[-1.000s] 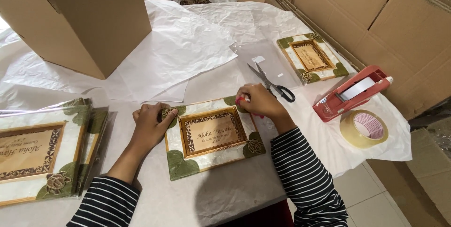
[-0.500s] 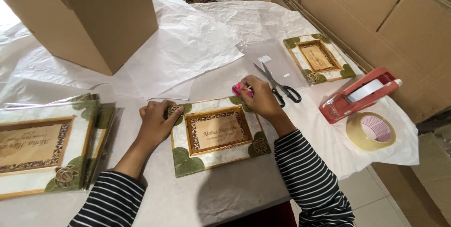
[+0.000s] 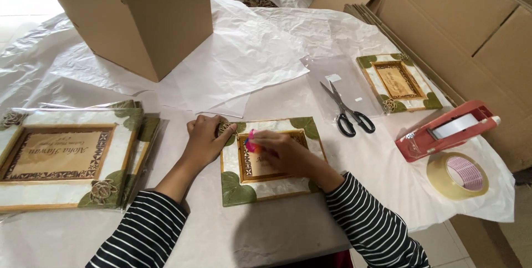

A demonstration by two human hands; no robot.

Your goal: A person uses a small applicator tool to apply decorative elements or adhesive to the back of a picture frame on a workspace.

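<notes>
— What's she got under her hands?

— A picture frame, cream with green leaf corners, lying flat on the table's near edge. Her left hand rests on its top left corner, fingers curled down onto it.

— And the other hand?

— The right hand lies over the middle of the frame, fingers pinched round a small pink thing; I can't tell what it is.

— Anything else close by?

— Black-handled scissors just beyond the frame, a second, smaller frame past them. On the right, a red tape dispenser and a roll of tape. To the left, a stack of wrapped frames; behind, a cardboard box on white tissue paper.
</notes>
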